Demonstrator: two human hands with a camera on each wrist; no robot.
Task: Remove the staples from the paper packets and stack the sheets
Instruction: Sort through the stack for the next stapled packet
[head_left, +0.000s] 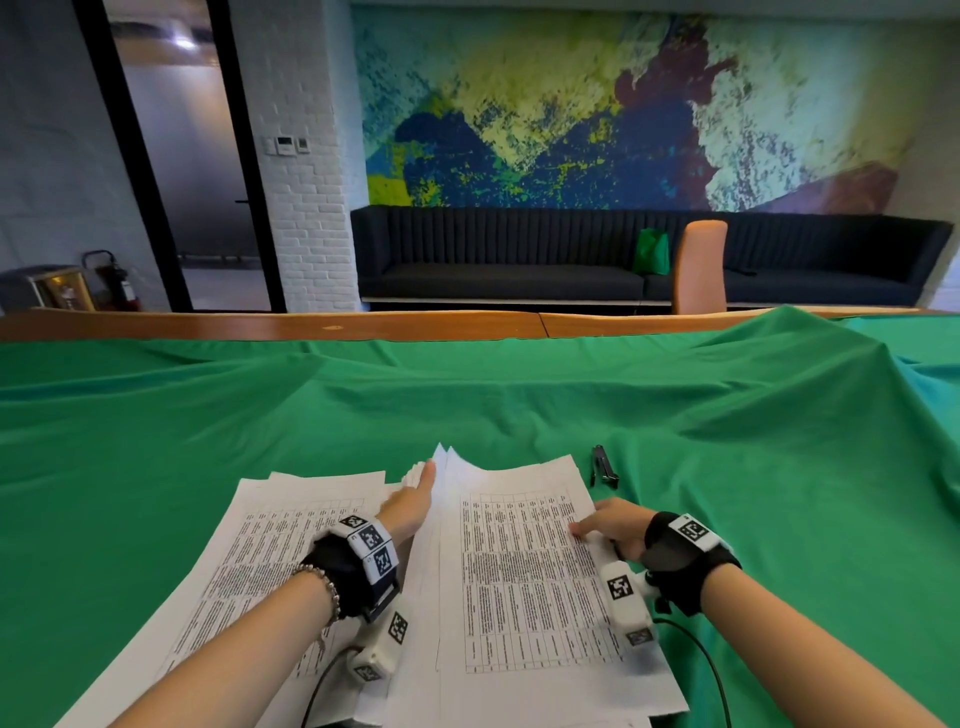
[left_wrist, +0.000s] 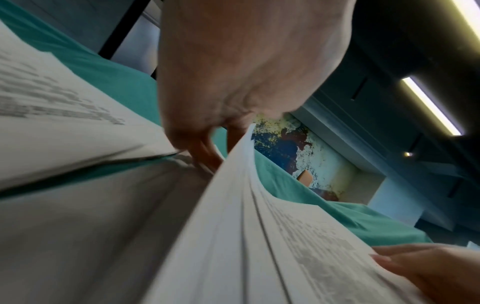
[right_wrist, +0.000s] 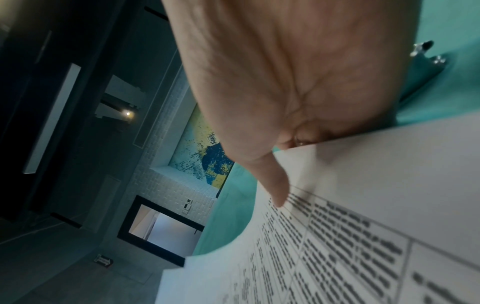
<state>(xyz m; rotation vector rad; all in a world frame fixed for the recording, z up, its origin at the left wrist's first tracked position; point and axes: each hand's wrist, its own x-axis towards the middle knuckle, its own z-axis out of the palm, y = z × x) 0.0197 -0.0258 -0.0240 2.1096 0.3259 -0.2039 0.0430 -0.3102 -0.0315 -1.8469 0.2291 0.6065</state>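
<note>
I see my left hand stretched out, fingers straight and together, slid under the lifted edge of the right paper packet. My right hand holds that packet's right edge, fingers curled with the thumb on top. A second packet lies left on the green-covered tabletop; the staple remover sits just beyond.

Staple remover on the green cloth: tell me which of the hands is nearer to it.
Right. The right hand rests on the paper's right edge, just below the staple remover; the left hand lies across the sheets, farther left.
</note>
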